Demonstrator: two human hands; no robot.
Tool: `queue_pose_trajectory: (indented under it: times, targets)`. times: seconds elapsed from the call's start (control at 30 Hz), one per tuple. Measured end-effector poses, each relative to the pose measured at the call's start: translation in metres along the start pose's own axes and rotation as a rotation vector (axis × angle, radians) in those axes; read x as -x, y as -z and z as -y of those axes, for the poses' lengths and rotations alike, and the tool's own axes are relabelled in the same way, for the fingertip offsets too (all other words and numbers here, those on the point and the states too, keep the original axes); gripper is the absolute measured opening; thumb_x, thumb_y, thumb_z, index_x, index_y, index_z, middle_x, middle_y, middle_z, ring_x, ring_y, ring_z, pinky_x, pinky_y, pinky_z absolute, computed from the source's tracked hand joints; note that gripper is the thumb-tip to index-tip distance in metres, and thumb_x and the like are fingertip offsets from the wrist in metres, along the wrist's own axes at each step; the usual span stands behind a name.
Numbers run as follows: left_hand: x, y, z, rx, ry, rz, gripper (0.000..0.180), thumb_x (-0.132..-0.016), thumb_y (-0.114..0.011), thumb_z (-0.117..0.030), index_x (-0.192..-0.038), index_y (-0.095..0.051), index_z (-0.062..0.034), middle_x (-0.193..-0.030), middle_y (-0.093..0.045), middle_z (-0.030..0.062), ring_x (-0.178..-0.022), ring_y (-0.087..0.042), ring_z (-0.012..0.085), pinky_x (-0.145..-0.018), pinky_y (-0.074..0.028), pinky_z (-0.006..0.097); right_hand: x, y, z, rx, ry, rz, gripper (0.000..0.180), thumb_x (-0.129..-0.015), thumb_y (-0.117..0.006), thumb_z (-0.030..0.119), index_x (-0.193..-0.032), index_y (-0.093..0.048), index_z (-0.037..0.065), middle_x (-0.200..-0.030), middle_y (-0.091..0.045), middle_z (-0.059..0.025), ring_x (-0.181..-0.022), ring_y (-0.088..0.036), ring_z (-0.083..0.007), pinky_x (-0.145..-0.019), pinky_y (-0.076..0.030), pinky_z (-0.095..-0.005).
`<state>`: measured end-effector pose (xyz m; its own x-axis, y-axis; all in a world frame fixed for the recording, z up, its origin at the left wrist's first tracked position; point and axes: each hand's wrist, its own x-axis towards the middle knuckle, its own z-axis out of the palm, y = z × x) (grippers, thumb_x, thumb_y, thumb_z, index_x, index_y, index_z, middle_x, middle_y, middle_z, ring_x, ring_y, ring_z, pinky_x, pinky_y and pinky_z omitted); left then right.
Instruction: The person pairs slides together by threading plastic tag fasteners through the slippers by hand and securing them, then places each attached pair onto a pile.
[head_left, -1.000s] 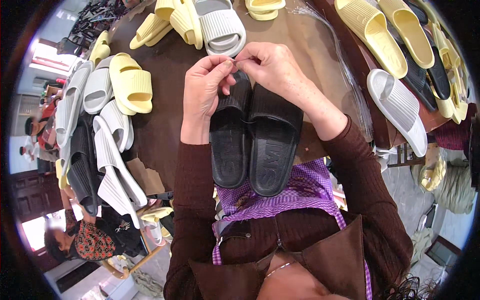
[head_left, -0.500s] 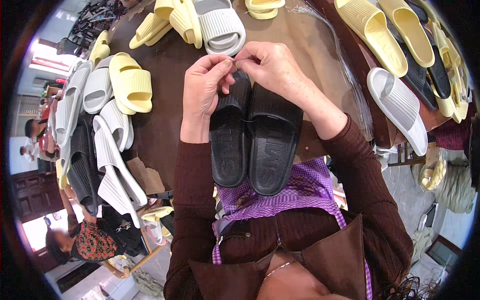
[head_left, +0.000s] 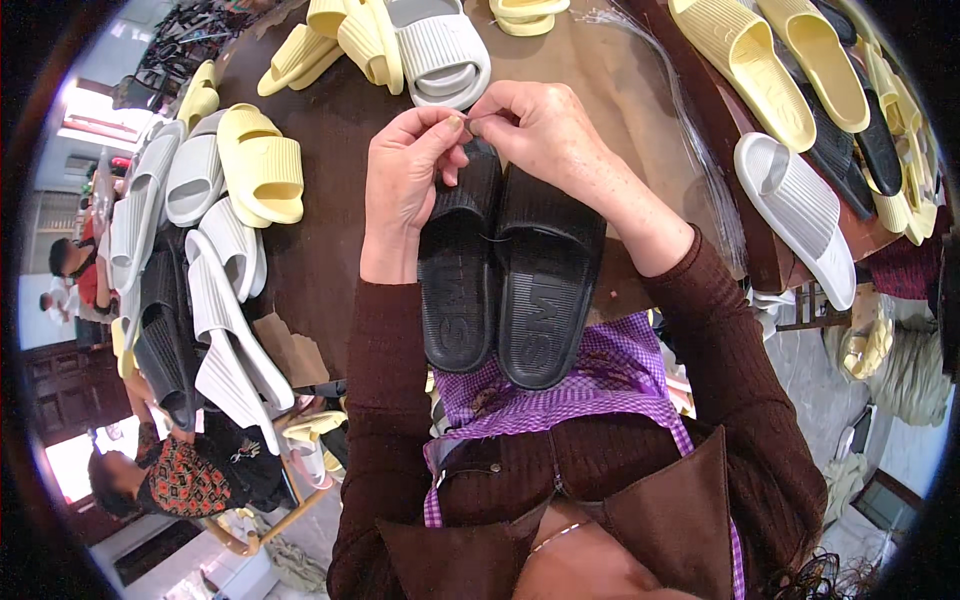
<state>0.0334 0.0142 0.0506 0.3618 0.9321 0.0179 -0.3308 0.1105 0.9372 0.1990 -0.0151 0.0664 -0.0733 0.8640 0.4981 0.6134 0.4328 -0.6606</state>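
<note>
A pair of black slide sandals [head_left: 545, 310] lies side by side at the table's near edge, soles down, toe ends away from me. A thin strand [head_left: 492, 238] shows between their straps. Just beyond the toe ends, my left hand [head_left: 408, 165] and my right hand [head_left: 540, 130] meet fingertip to fingertip. Thumb and forefinger of each are pinched together. What they pinch is too thin and small to make out. My right wrist passes over the right sandal's toe end. A grey slide sandal [head_left: 445, 60] lies right behind my fingertips.
Yellow slides [head_left: 262, 165], white slides [head_left: 225, 330] and black slides [head_left: 165, 330] crowd the table's left side. More yellow slides [head_left: 745, 70] and a white slide [head_left: 800, 215] lie at right. Clear strands [head_left: 700, 150] run along the brown table [head_left: 330, 200]. A person [head_left: 190, 475] is at far left.
My hands stay pinched together in almost the same place. The sandals have barely shifted. At far left, the people in the background have moved slightly.
</note>
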Motion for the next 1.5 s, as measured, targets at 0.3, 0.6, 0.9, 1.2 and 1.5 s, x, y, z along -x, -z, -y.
queue_pose_trajectory:
  times: [0.3, 0.6, 0.9, 1.2, 1.5]
  targets:
    - [0.0, 0.003, 0.002, -0.048, 0.002, 0.013, 0.011, -0.084, -0.061, -0.007, -0.092, -0.06, 0.0006, -0.076, -0.063, 0.0079, -0.056, -0.057, 0.0087, -0.044, -0.042, 0.019, 0.0, -0.001, -0.001, 0.006, 0.007, 0.009, 0.011, -0.076, -0.062, 0.009, -0.084, -0.066, 0.002, -0.069, -0.064, -0.0133, -0.061, -0.064, -0.0213, -0.056, -0.049, -0.0301]
    - [-0.002, 0.005, 0.003, -0.068, 0.0, 0.001, 0.009, -0.083, -0.062, -0.006, -0.089, -0.062, 0.0005, -0.073, -0.062, 0.0049, -0.052, -0.053, 0.0068, -0.043, -0.039, 0.017, 0.0, 0.0, -0.001, 0.012, 0.024, 0.01, 0.011, -0.076, -0.061, 0.009, -0.084, -0.066, 0.003, -0.068, -0.064, -0.013, -0.06, -0.063, -0.0212, -0.055, -0.048, -0.0302]
    - [0.0, 0.002, 0.002, -0.103, 0.01, -0.003, 0.01, -0.082, -0.062, -0.006, -0.089, -0.062, 0.0008, -0.071, -0.061, 0.004, -0.052, -0.052, 0.0063, -0.043, -0.039, 0.017, 0.001, 0.001, 0.002, 0.002, 0.016, 0.009, 0.011, -0.076, -0.06, 0.008, -0.084, -0.066, 0.003, -0.066, -0.063, -0.0125, -0.058, -0.063, -0.0205, -0.054, -0.048, -0.0304]
    - [0.004, 0.001, -0.001, -0.128, -0.031, 0.005, 0.012, -0.083, -0.062, -0.007, -0.091, -0.062, 0.0017, -0.076, -0.062, 0.006, -0.056, -0.053, 0.0075, -0.045, -0.04, 0.017, -0.004, 0.001, -0.012, 0.07, 0.163, -0.074, 0.011, -0.077, -0.061, 0.008, -0.086, -0.064, 0.002, -0.075, -0.064, -0.0111, -0.069, -0.063, -0.0212, -0.062, -0.049, -0.0291]
    - [-0.026, 0.074, 0.009, -0.258, -0.107, -0.385, 0.024, -0.085, -0.059, -0.015, -0.101, -0.06, 0.0015, -0.081, -0.063, 0.0065, -0.064, -0.057, 0.0099, -0.051, -0.043, 0.02, 0.049, 0.039, 0.055, -0.188, 0.294, 0.512, 0.015, -0.079, -0.062, 0.013, -0.088, -0.062, 0.001, -0.082, -0.063, -0.0121, -0.077, -0.061, -0.0297, -0.068, -0.049, -0.0372]
